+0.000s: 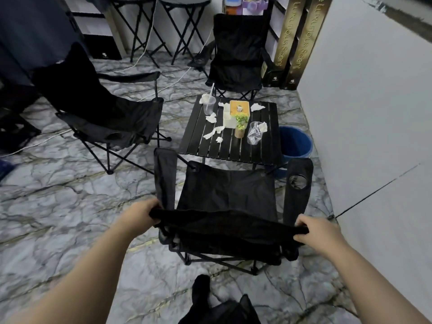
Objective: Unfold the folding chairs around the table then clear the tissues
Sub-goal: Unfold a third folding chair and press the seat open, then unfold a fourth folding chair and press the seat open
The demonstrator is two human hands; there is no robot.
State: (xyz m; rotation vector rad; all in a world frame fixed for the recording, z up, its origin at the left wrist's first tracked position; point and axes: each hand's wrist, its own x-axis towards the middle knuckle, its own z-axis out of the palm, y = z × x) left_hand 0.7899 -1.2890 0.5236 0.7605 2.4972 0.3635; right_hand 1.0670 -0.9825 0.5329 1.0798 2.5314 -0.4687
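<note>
Black woven fabric, slack and creased, on thin black metal tubing: the near chair [224,199] stands spread open, seat facing the surface [264,146]. There is a round cup hole in its right armrest. The left hand [138,216] and right hand [315,232] each grip a top corner of the backrest. The fingers [153,204] are curled tight round the fabric edge, which is stretched between them; nothing else is held.

The surface is low, black, slatted and squarish, just beyond the near chair. White, crumpled tissues [214,132] lie scattered over the slats, well apart from both hands. One sits at the mouth of a clear plastic cup [254,134].

Also open, in the same black fabric, are the left chair [98,108] and the far chair [236,57]. A round blue bucket [297,141] sits right of the surface. The floor [70,206] is grey, marble-veined and glossy.
</note>
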